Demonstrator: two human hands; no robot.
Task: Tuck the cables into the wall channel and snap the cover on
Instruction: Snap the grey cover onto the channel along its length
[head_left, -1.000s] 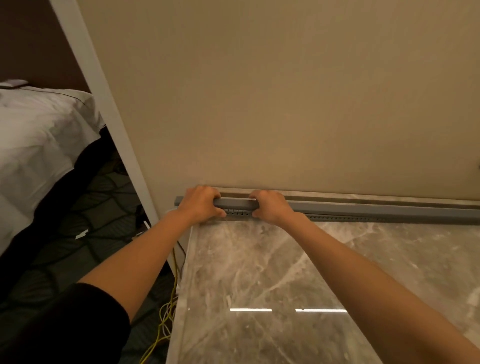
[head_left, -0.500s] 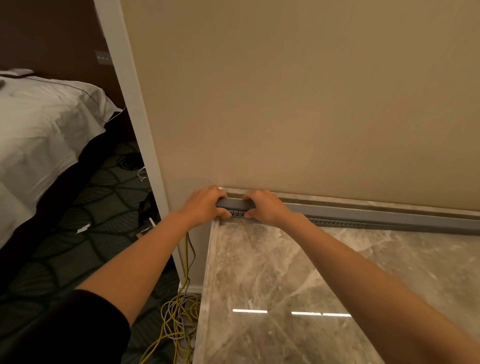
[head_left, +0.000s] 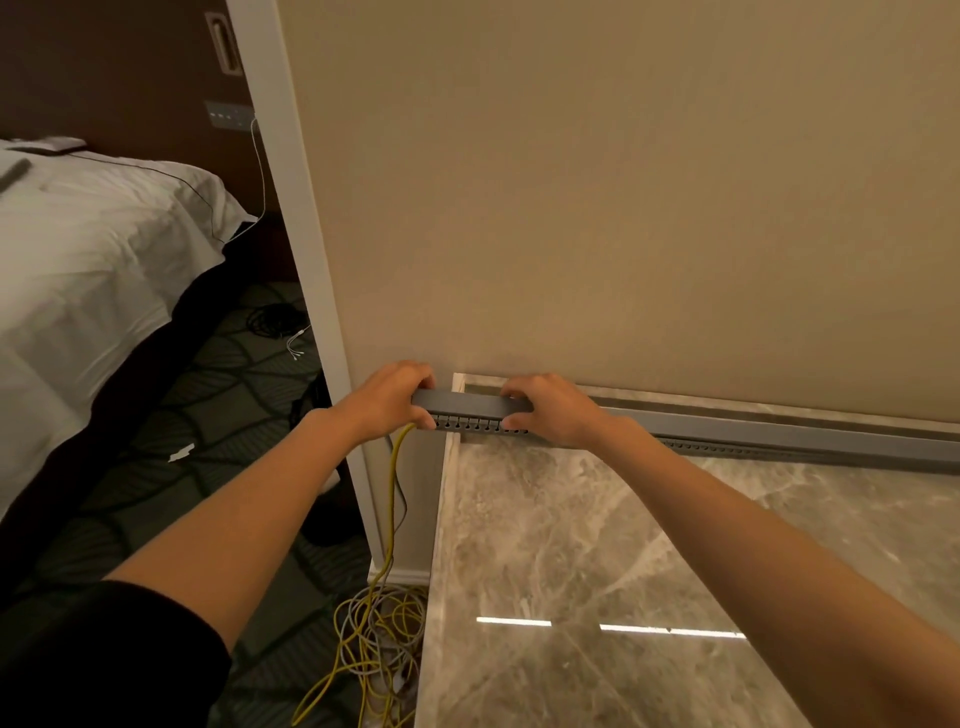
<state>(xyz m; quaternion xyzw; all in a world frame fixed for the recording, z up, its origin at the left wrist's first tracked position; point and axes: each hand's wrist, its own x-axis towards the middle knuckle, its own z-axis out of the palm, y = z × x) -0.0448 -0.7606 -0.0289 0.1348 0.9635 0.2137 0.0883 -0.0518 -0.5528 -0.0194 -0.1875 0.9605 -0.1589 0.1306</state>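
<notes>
Over the last second the view has swung left, and both hands have worked along to the very left end of the channel, so the end piece that was half hidden now sits squarely between them; that suggests the press-down has reached the last stretch of cover, though whether it has clicked home I cannot tell. Nearest to me, off the table's (head_left: 597, 545) left edge, a loose tangle of yellow and grey cables (head_left: 376, 631) lies heaped on the floor, well outside any channel. From that heap a yellow lead (head_left: 393, 499) and a darker one beside it climb the end of the wall up to the left hand. Across the marble top, the left hand (head_left: 390, 400) is curled closed around the channel's end, fingers over the top and thumb underneath, right where the yellow lead arrives. The right hand (head_left: 551, 410) is clamped shut the same way just beside it, with a short bare length of grey cover (head_left: 465, 401) showing between the two. Below that cover the slotted side of the channel (head_left: 470, 424) shows a row of small openings; what runs inside is hidden, so I can only judge that the leads enter at the left end. The channel lies along the back of the table, touching the wall (head_left: 623, 208), and runs off to the right with its cover looking seated there. Far to the left, past the wall's end, is a bed (head_left: 93, 249).
</notes>
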